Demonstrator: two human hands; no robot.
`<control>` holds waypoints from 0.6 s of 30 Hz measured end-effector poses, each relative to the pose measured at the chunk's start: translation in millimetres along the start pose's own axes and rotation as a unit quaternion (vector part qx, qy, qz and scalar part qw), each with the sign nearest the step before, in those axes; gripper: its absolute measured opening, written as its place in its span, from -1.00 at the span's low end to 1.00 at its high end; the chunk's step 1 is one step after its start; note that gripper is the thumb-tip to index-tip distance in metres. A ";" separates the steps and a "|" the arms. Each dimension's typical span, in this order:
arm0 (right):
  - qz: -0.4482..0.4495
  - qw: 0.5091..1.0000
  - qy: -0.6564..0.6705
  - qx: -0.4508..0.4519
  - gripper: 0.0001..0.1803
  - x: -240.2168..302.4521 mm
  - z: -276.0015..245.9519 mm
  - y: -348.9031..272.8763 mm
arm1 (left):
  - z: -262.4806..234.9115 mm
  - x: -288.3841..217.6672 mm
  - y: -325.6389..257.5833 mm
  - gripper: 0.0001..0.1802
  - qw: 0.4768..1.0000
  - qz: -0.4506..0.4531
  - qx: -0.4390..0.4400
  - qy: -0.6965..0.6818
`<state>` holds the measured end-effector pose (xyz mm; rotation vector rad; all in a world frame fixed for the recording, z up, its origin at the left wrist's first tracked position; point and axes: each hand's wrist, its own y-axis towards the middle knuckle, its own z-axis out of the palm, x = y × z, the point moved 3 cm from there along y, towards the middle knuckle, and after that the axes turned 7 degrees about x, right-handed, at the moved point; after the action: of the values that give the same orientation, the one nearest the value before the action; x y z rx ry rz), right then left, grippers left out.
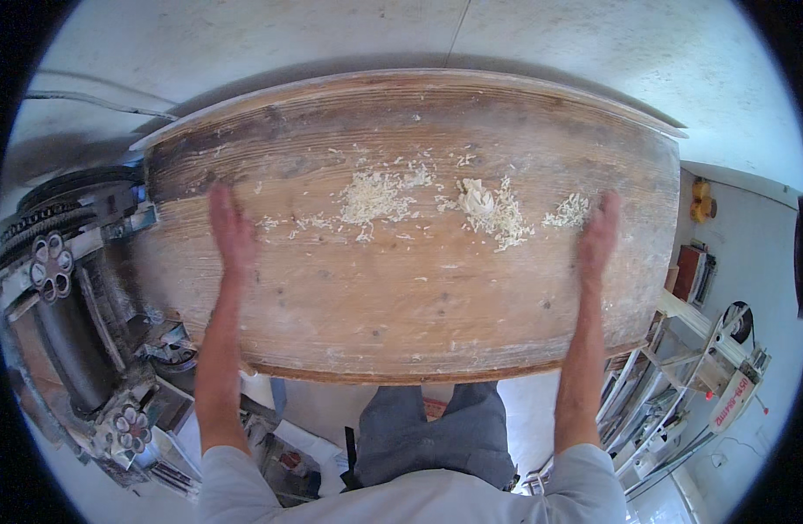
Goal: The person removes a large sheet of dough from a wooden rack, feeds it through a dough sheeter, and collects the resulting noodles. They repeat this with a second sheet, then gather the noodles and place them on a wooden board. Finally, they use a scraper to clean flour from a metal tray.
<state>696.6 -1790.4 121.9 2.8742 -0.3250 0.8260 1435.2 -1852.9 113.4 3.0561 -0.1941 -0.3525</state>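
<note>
Left grip and right grip flank pale shavings on wooden tabletop.

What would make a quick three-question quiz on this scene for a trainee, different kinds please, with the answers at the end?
1. What lies scattered on the wooden board? (a) nails (b) pale shavings (c) rags
2. True or false: the main heaps lie between the left hand and the right hand.
3. Fill in, lighter or darker: the trousers are ____ than the shirt.

Key: 1. b; 2. true; 3. darker.
</note>
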 end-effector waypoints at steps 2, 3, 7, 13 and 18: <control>-0.048 0.998 0.024 0.035 -0.44 76.2 50.5 9.4 | 4.6 -71.1 13.9 -0.15 0.994 0.012 0.031 -0.103; -0.078 0.995 0.027 0.054 -0.44 118.0 71.5 11.0 | 9.9 -108.5 23.2 -0.15 0.992 0.015 0.039 -0.121; -0.156 0.972 0.136 0.109 -0.44 263.4 123.7 -5.5 | 18.4 -225.8 39.9 -0.19 0.969 0.023 0.069 -0.238; 0.012 0.803 0.577 0.152 -0.44 365.4 181.1 -36.4 | 14.7 -255.0 44.9 -0.40 0.775 -0.093 0.016 -0.625; 0.120 0.515 0.834 0.158 -0.42 371.8 189.4 -63.2 | 13.5 -253.9 18.9 -0.41 0.467 -0.148 -0.042 -0.871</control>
<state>1115.4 -1827.3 157.9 0.8509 -0.2306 3.1387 1184.6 -1838.8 158.2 1.1785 0.3070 -2.9317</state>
